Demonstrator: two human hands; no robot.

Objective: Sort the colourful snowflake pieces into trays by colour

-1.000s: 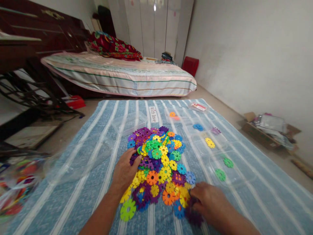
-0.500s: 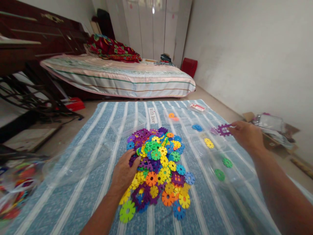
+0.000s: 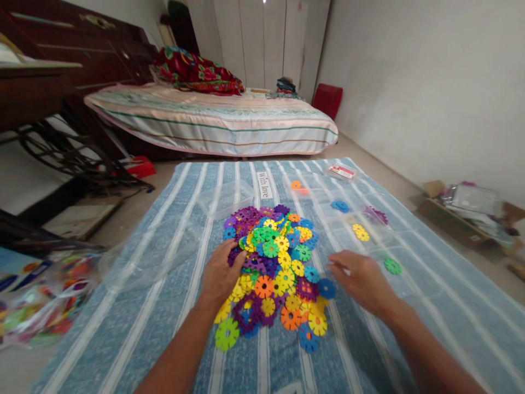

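A heap of coloured plastic snowflake discs [image 3: 274,262] lies on a blue striped mat [image 3: 172,230]. My left hand [image 3: 220,274] rests on the heap's left edge, fingers curled onto purple pieces. My right hand [image 3: 361,279] hovers just right of the heap, fingers loosely spread and holding nothing. Beyond it stand clear plastic trays [image 3: 371,246] with sorted pieces: purple pieces [image 3: 375,214], yellow pieces [image 3: 361,232], blue pieces [image 3: 339,206], a green piece [image 3: 392,266] and orange pieces [image 3: 298,187].
An empty clear container [image 3: 225,198] sits behind the heap. A plastic bag of more pieces [image 3: 36,298] lies at the left. A low bed [image 3: 213,120], dark furniture [image 3: 49,82], a red bin [image 3: 327,100] and a cardboard box [image 3: 463,210] ring the mat.
My right hand took a purple piece from the heap's near right, carried it to the far-right tray, let it go, and came back beside the heap. The left hand stayed put.
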